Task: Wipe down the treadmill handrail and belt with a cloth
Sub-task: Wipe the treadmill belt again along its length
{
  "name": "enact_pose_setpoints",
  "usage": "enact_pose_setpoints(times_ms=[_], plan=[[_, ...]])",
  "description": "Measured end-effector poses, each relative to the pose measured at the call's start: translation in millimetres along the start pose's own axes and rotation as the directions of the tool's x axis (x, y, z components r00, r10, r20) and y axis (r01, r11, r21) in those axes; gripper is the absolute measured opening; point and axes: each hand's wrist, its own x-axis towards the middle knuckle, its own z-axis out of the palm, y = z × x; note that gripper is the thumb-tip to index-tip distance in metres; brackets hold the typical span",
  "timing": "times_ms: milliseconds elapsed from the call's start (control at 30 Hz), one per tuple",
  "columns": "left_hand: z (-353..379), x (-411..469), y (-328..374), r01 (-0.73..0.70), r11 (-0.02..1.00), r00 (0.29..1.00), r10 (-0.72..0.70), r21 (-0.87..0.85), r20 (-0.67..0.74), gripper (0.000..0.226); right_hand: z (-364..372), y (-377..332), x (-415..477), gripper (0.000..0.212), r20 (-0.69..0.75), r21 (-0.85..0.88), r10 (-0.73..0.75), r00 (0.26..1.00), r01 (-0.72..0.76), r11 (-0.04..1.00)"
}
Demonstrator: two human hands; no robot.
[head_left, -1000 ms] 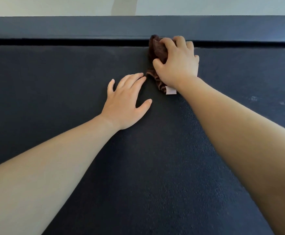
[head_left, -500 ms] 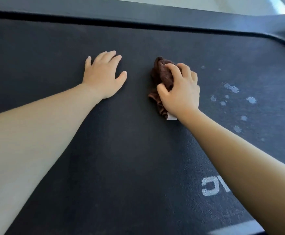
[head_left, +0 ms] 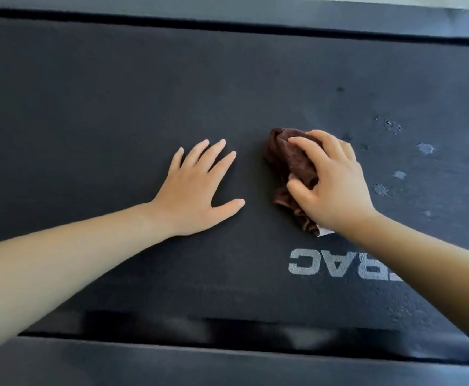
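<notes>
Both forearms are bare from the frame's edges to the wrists, with no sleeve showing on either. The left hand (head_left: 193, 196), at the middle of the frame, wears no glove, ring, watch or band; its fingers (head_left: 214, 151) are slim, with short, plain, unpainted nails. The right hand (head_left: 336, 188), right of centre, is bare as well, with nothing on the wrist. The left forearm comes in from the lower left corner, the right from the lower right, and both taper toward the wrists.
</notes>
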Motion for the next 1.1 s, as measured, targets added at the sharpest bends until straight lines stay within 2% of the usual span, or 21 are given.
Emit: enact_pose_setpoints(times_ms=[133,233,467,633,833,967,1100], plan=[[7,-24,38,-0.079,0.996,0.992,0.075,0.040,0.104,0.092,-12,9,-28,0.060,0.014,-0.015,0.036,0.999,-0.036,0.999],[12,-36,53,-0.172,0.982,0.978,0.160,0.083,0.132,0.089,-23,18,-59,0.060,0.013,-0.023,0.060,0.998,-0.059,0.998],[6,-38,52,-0.206,0.977,0.964,0.192,0.060,0.184,0.087,-33,7,-131,0.062,-0.004,-0.046,0.096,0.995,-0.096,0.994],[-2,-55,27,-0.371,0.925,0.922,0.356,0.079,0.154,0.070,-27,-17,-132,0.061,0.042,-0.017,0.094,0.995,-0.093,0.995],[5,-68,24,-0.277,0.959,0.958,0.281,-0.067,0.054,0.060,-16,-26,-120,0.058,0.046,-0.027,-0.008,0.999,0.009,1.000],[7,-68,19,-0.285,0.955,0.957,0.288,-0.078,0.029,0.060,-12,-20,-105,0.056,0.022,-0.007,-0.046,0.999,0.046,0.999],[8,-69,18,-0.285,0.956,0.958,0.286,-0.070,0.002,0.060,-12,-15,-69,0.055,0.015,-0.035,0.030,0.999,-0.029,0.999]])
